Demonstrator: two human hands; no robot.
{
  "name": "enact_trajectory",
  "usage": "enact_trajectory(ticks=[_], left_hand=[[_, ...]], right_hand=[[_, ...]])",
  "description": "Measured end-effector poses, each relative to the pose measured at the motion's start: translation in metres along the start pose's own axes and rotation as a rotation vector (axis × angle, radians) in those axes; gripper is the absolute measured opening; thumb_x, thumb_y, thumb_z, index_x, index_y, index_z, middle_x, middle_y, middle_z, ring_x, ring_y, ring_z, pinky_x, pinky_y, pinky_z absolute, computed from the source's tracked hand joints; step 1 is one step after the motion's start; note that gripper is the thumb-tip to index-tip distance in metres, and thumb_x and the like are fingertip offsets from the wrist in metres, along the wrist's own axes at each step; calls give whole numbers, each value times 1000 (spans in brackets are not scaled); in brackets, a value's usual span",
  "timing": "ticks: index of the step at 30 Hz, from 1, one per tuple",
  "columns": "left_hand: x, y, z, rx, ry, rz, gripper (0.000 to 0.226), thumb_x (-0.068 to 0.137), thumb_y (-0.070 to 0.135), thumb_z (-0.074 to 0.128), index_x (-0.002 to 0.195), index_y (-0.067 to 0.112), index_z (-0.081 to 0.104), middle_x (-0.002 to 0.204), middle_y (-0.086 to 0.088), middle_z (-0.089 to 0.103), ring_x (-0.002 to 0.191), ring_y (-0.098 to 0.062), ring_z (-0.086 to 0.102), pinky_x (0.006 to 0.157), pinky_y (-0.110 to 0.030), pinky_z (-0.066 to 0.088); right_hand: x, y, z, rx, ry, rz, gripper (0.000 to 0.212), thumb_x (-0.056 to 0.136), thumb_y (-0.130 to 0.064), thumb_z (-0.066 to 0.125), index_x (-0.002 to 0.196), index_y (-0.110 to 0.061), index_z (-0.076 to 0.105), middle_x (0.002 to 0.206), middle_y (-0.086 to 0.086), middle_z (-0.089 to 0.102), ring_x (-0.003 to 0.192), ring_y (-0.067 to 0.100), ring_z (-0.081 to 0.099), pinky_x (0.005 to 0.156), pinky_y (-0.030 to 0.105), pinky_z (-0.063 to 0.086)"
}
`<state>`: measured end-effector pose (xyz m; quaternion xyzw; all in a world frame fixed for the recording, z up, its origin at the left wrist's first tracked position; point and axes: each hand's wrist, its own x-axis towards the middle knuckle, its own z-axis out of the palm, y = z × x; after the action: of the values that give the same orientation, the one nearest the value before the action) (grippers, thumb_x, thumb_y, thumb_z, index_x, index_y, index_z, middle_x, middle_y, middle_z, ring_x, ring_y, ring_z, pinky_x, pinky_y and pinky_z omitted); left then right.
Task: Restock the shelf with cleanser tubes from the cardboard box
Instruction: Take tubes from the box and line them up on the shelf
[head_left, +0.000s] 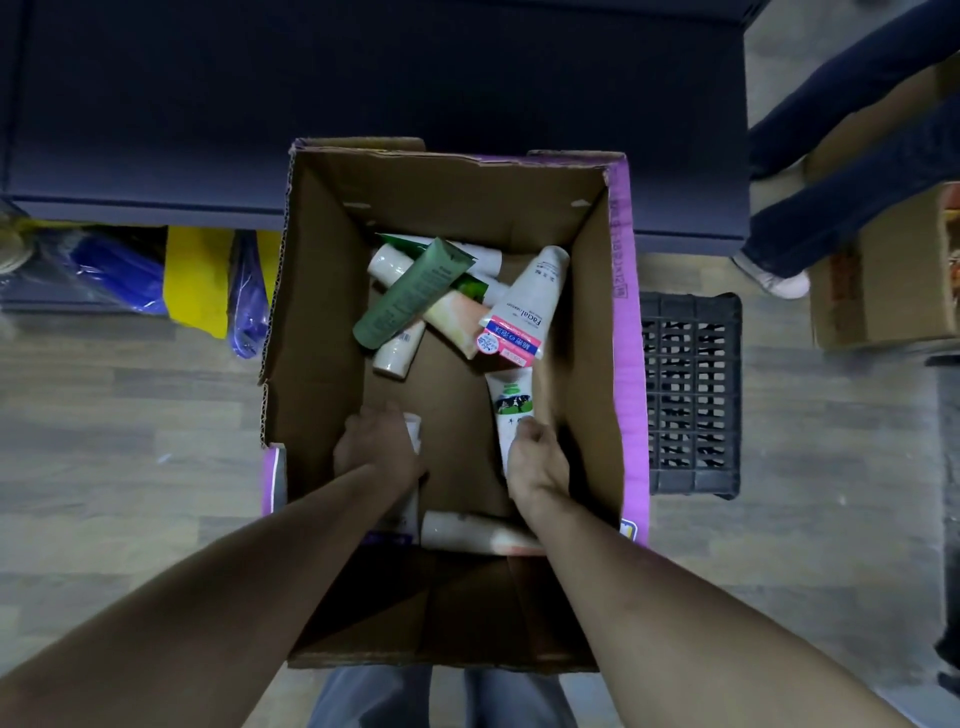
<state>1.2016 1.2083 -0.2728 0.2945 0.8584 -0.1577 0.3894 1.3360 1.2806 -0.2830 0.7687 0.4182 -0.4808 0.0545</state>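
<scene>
1. You are looking straight down into an open cardboard box (452, 208) at the centre of the frame, with both of your bare arms reaching into it from the bottom edge.

2. Your left hand (376, 441) is curling over a white tube (414, 431) at the lower left of the box floor; only a sliver of the tube is showing past your knuckles, so it seems to be gripping it, though how firmly is hidden.

3. Your right hand (537, 457) is closing its fingers around the lower half of a cow tube (511, 410), white with a cow picture, lying along the right wall.

4. More tubes are lying loose in a pile at the upper middle of the box: a green tube (410, 293) crossing on top, a peach tube (457, 317) under it, and a "Facial" tube (524, 306) leaning to the right. Another pale tube (467, 530) is lying flat against the near wall, between your wrists.

5. The dark shelf (363, 104) is filling the top of the frame, just beyond the box.

6. Judging by their look, these tubes are light, soft plastic with smooth, possibly slick skins. Squeezing the middle would dent them, so you are better off holding each around the body near the stiffer cap end.

7. Lifting from the tangled pile is likely to shift its neighbours; the two loose ones in your hands are the easier picks.

8. A black crate (691, 395) is sitting right of the box, and another person's legs (841, 156) are standing at the upper right.
</scene>
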Motion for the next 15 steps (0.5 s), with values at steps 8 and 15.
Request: enact_trajectory(ticks=[8,15], left_hand=[[-18,11,-48,-346,137,96,54,75,37,74,114,9,48,113,-11,61,103,-32,61,82,-33,48],[-41,13,-77,-569,154,10,42,92,48,51,117,16,62,115,-14,67,110,-34,59,90,-33,46]], right_hand=[[-27,-1,2,-18,-76,21,56,62,-46,69,108,-17,58,92,7,72,84,33,71,76,40,60],[-55,-39,-21,118,-123,89,30,89,-36,53,102,-10,58,68,7,60,52,28,64,65,49,62]])
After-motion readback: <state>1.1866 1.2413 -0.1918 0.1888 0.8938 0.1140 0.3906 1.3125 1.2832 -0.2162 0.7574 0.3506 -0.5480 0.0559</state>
